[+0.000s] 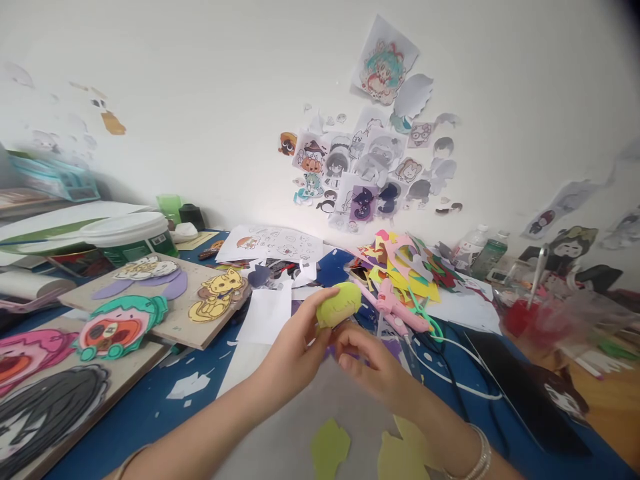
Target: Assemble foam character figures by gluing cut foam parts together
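Between thumb and fingers, my left hand (301, 337) grips a small yellow-green cut-out piece (341, 305), rounded at the top, with a layered lower edge. Just below and right of it is my right hand (367, 357), its fingers curled in towards the piece. Whether those fingertips touch it or pinch something small is hidden. Under my forearms lies a grey work mat (280, 427). On it rest a green cut-out (330, 448) and a paler yellow-green cut-out (403, 453), the latter partly under my right arm. A pink glue gun (395, 308) lies beyond my right hand.
Finished character cut-outs (123, 327) lie on boards (195, 340) at the left. Colourful scraps (410, 263) pile up at the back. A white cable (465, 383) and a dark flat panel (525, 393) lie right. Behind the boards stands a white-lidded tub (130, 233).
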`<action>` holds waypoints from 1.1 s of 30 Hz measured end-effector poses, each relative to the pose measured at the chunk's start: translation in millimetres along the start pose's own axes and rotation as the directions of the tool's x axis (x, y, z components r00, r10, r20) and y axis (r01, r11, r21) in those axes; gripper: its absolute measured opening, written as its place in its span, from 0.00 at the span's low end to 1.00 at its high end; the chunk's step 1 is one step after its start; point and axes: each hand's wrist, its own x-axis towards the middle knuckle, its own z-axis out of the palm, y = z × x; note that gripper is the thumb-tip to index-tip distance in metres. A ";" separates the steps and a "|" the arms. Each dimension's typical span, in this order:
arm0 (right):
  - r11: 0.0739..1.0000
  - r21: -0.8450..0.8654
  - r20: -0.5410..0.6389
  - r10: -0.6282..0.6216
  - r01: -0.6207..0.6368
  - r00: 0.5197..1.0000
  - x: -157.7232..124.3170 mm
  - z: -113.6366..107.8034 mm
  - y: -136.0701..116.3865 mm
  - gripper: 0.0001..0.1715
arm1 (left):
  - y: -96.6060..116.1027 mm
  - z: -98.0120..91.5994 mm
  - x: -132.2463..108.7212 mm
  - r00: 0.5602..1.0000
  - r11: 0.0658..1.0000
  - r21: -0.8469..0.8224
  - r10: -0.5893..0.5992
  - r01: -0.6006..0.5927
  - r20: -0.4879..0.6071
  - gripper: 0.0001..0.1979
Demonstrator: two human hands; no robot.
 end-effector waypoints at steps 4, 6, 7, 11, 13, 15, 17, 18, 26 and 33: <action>0.998 -0.041 -0.039 -0.048 0.047 0.998 0.4 0.7 0.4 0.20 | 3.5 -2.3 -1.9 1.000 0.999 0.040 -0.009 0.008 0.018 0.22; 0.996 -0.052 -0.043 -0.080 0.078 0.996 0.2 1.5 -0.2 0.21 | 5.7 -2.7 -1.9 0.999 0.999 0.029 -0.028 0.027 0.018 0.23; 0.995 -0.054 -0.042 -0.087 0.085 0.995 0.1 1.9 -0.6 0.21 | 6.4 -2.4 -1.9 0.999 0.999 0.017 -0.037 0.037 0.011 0.23; 0.995 -0.048 -0.029 -0.085 0.084 0.996 0.6 2.2 -1.0 0.22 | 6.0 0.4 -0.4 0.998 0.998 -0.038 -0.043 0.041 -0.042 0.24; 0.998 -0.014 -0.015 -0.068 0.068 0.998 1.0 1.3 -0.9 0.21 | 5.8 0.2 2.7 0.995 0.997 -0.061 -0.046 0.040 -0.087 0.25; 0.999 0.034 -0.006 -0.037 0.037 0.999 1.0 -0.3 -1.2 0.19 | 6.9 -2.2 7.6 0.990 0.994 -0.091 -0.071 0.060 -0.119 0.27; 0.998 0.056 -0.025 -0.019 0.020 1.000 0.8 -2.6 -1.4 0.19 | 9.1 -6.2 12.8 0.985 0.986 -0.136 -0.114 0.097 -0.128 0.28; 0.998 0.053 -0.044 -0.014 0.017 0.999 0.8 -3.9 -1.1 0.20 | 10.4 -8.4 15.2 0.982 0.980 -0.157 -0.139 0.119 -0.125 0.29; 0.987 0.135 -0.399 0.129 -0.081 0.908 7.3 -15.1 17.2 0.17 | 12.3 -19.2 20.9 0.968 0.963 -0.199 -0.208 0.179 -0.137 0.31; 0.975 0.193 -0.390 0.179 -0.110 0.903 5.4 -20.9 23.6 0.09 | 16.5 -38.3 29.2 0.942 0.960 -0.174 -0.256 0.221 -0.215 0.33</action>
